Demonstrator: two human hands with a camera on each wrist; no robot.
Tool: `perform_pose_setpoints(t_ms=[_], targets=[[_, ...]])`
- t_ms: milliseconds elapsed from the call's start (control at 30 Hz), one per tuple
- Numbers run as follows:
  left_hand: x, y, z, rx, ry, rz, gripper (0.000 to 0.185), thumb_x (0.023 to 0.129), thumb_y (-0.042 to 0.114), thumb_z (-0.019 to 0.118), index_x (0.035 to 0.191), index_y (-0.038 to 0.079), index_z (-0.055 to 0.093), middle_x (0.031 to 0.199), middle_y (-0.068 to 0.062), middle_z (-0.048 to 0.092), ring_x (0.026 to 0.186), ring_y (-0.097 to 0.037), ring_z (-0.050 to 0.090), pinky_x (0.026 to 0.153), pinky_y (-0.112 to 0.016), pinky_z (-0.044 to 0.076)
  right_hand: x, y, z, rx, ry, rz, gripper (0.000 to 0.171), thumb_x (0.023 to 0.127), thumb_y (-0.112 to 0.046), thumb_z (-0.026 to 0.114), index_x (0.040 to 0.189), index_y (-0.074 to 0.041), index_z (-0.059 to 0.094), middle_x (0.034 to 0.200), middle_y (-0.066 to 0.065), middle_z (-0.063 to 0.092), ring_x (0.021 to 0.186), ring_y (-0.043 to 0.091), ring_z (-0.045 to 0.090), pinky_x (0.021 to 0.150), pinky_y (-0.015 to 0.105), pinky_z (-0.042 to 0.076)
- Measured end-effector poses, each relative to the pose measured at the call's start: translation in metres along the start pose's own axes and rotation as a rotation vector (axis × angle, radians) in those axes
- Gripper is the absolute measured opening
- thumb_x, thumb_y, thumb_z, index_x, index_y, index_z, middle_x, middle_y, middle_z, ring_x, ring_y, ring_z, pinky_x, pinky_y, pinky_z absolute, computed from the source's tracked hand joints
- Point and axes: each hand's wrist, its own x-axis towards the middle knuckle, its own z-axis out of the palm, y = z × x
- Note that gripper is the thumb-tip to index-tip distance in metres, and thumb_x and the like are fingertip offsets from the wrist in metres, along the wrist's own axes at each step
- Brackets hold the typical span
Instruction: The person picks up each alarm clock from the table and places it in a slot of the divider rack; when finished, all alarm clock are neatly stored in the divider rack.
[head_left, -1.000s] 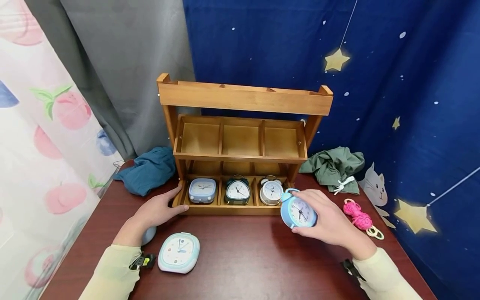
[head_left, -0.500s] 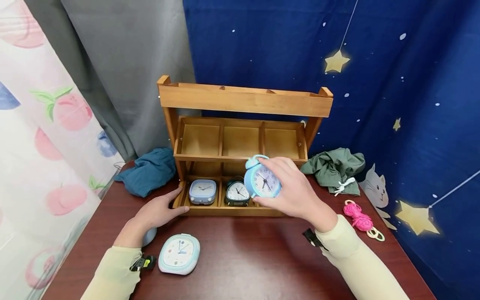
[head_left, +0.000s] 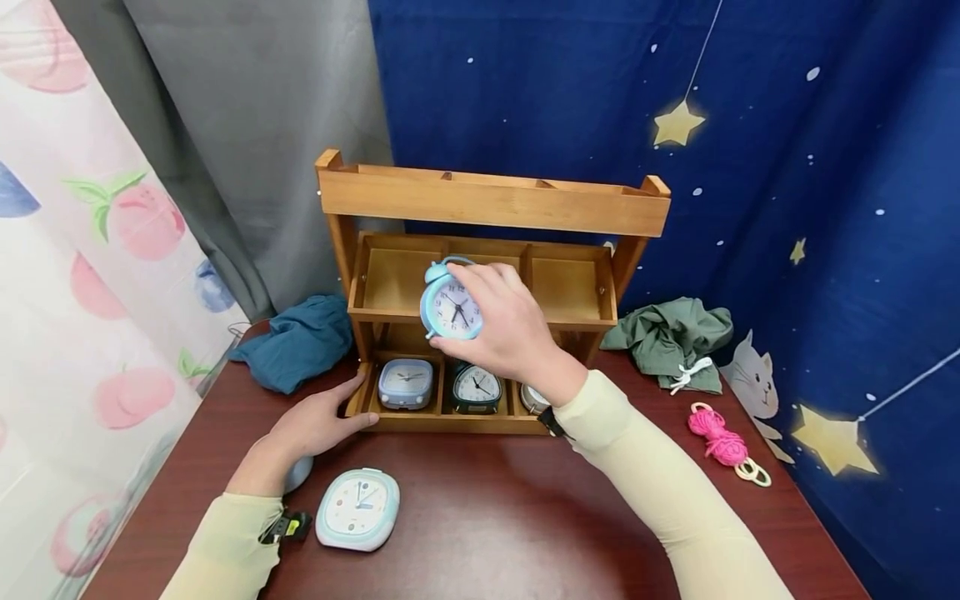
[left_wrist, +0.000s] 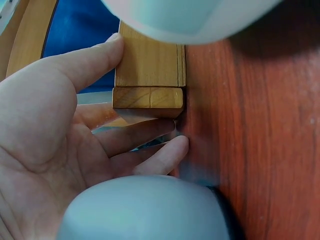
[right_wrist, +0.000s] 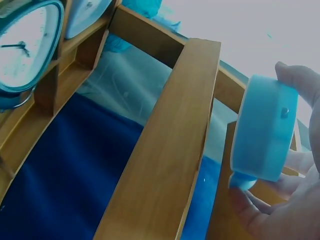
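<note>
I see the wooden shelf rack (head_left: 491, 275) standing on the surface (head_left: 480, 517) just beyond both hands. My left hand (head_left: 311, 425) lies spread flat, fingers relaxed against the rack's lower left corner. My right hand (head_left: 510, 321) is raised before the middle tier, fingers curled round the round blue alarm clock (head_left: 450, 307). The square white clock (head_left: 358, 507) lies just beside my left wrist.

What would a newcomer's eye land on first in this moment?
The blue clock, gripped in the right hand and held up before the middle tier of the wooden rack. Next, the clocks standing in the rack's bottom compartments, and the left hand resting against the rack's lower left corner, beside a pale square clock lying on the table.
</note>
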Motion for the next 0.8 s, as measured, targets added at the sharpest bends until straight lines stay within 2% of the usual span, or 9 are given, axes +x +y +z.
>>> perform_pose_setpoints(t_ms=[233, 400, 500, 633, 800], targets=[[0.0, -0.001, 0.0, 0.002, -0.004, -0.002, 0.1, 0.102, 0.069, 0.07, 0.174, 0.008, 0.037, 0.167, -0.03, 0.049, 0.146, -0.053, 0.054, 0.114, -0.072, 0.047, 0.032, -0.005, 0.023, -0.084, 0.04, -0.029, 0.099, 0.081, -0.061, 0.094, 0.16, -0.013, 0.059, 0.149, 0.008, 0.067, 0.123, 0.035, 0.061, 0.099, 0.046, 0.055], [0.0, -0.002, 0.0, -0.001, -0.004, 0.006, 0.1, 0.102, 0.069, 0.07, 0.175, 0.009, 0.036, 0.167, -0.028, 0.049, 0.146, -0.053, 0.055, 0.113, -0.072, 0.048, 0.053, -0.008, 0.035, -0.145, 0.024, -0.022, 0.099, 0.082, -0.065, 0.092, 0.16, -0.014, 0.059, 0.15, 0.009, 0.067, 0.132, 0.036, 0.061, 0.108, 0.046, 0.055], [0.001, -0.003, 0.0, 0.001, -0.003, 0.007, 0.1, 0.102, 0.069, 0.07, 0.175, 0.009, 0.037, 0.167, -0.028, 0.05, 0.145, -0.053, 0.055, 0.113, -0.072, 0.048, 0.064, -0.01, 0.043, -0.185, 0.011, -0.01, 0.101, 0.082, -0.067, 0.091, 0.161, -0.014, 0.059, 0.15, 0.009, 0.067, 0.133, 0.036, 0.06, 0.107, 0.046, 0.057], [0.001, -0.003, 0.001, 0.002, -0.001, 0.007, 0.1, 0.102, 0.069, 0.07, 0.175, 0.009, 0.037, 0.167, -0.028, 0.05, 0.145, -0.052, 0.056, 0.113, -0.071, 0.048, 0.073, -0.011, 0.053, -0.222, -0.004, 0.022, 0.103, 0.082, -0.07, 0.09, 0.163, -0.015, 0.057, 0.15, 0.009, 0.066, 0.134, 0.037, 0.06, 0.102, 0.048, 0.06], [0.001, -0.003, 0.001, 0.003, 0.0, 0.01, 0.101, 0.102, 0.071, 0.069, 0.174, 0.008, 0.037, 0.167, -0.028, 0.05, 0.145, -0.052, 0.056, 0.113, -0.071, 0.048, 0.078, -0.011, 0.063, -0.241, -0.028, 0.032, 0.105, 0.082, -0.073, 0.089, 0.163, -0.015, 0.056, 0.151, 0.008, 0.065, 0.136, 0.037, 0.058, 0.107, 0.049, 0.058]])
